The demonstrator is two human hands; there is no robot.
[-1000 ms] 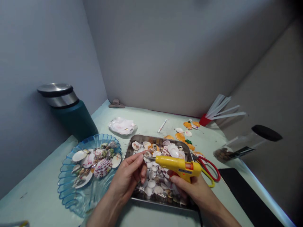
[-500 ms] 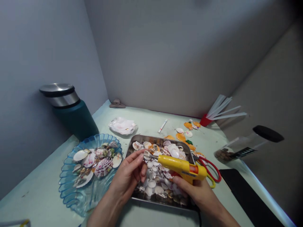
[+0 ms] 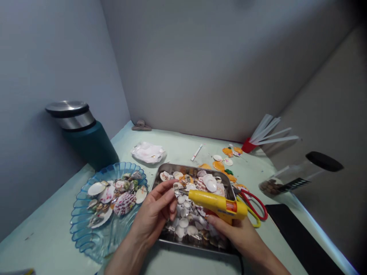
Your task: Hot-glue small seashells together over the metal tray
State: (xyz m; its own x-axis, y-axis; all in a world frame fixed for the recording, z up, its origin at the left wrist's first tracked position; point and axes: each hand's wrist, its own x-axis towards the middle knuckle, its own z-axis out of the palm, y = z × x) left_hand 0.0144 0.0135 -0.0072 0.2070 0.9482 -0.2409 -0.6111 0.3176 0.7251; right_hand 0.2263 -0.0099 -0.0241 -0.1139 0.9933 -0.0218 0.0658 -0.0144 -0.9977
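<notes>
My right hand (image 3: 233, 229) grips a yellow glue gun (image 3: 216, 204) by its handle. Its metal nozzle points left at a small shell (image 3: 177, 186) pinched between the fingertips of my left hand (image 3: 156, 212). Both hands hover over a steel tray (image 3: 160, 176) filled with several small seashells. The nozzle tip sits at or just beside the shell; whether they touch I cannot tell.
A blue glass dish (image 3: 86, 225) with several larger shells lies left of the tray. Red-handled scissors (image 3: 254, 206) and orange painted shells (image 3: 219, 165) lie to the right. A teal flask (image 3: 83, 135), a red cup of glue sticks (image 3: 265, 133), a lying jar (image 3: 301, 173) and a crumpled packet (image 3: 147, 152) stand around.
The glue gun has shifted slightly and tilted nozzle-up toward the shell. My left hand keeps the shell in nearly the same spot.
</notes>
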